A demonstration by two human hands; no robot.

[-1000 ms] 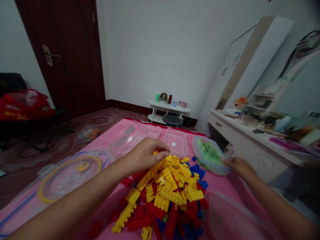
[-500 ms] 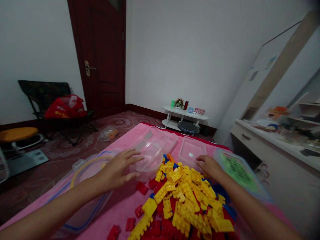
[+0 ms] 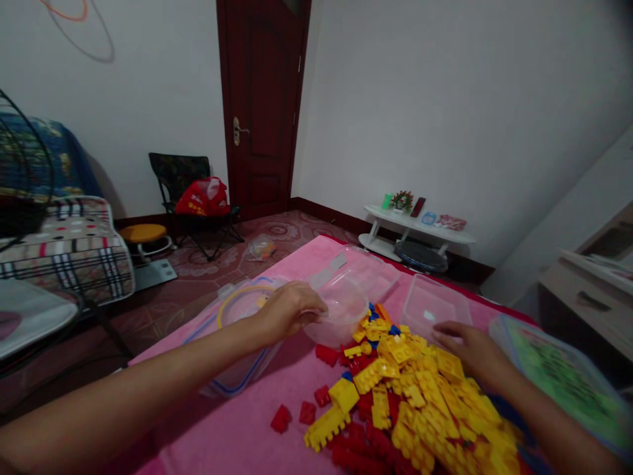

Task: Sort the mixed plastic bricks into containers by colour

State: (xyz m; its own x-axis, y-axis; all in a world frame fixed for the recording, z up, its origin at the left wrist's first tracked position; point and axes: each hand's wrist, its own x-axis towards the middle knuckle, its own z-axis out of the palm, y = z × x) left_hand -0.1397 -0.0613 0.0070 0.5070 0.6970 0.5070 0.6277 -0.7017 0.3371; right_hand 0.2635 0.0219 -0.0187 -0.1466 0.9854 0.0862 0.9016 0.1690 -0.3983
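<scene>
My left hand (image 3: 291,309) is closed at the near left rim of a clear round plastic bowl (image 3: 343,307). The bowl stands at the far left of a heap of toy building bricks. Yellow bricks (image 3: 425,386) cover most of the heap, with red bricks (image 3: 359,439) showing beneath and a few blue and orange ones at its far end. My right hand (image 3: 469,346) is open, fingers stretched out, at the heap's far right side. Its fingertips are by the near edge of a clear rectangular container (image 3: 438,307); whether they touch it I cannot tell.
A blue-rimmed plastic box (image 3: 242,376) lies beneath my left forearm, a yellow ring (image 3: 223,310) on it. Right of my right hand is a box with a green sheet (image 3: 564,369). Everything rests on a pink cloth (image 3: 232,435). Beyond stands a low white shelf (image 3: 420,224).
My left hand has gone from spread fingers beside the bowl to closing on its rim. My right hand stays at the heap's far right. The view has turned left.
</scene>
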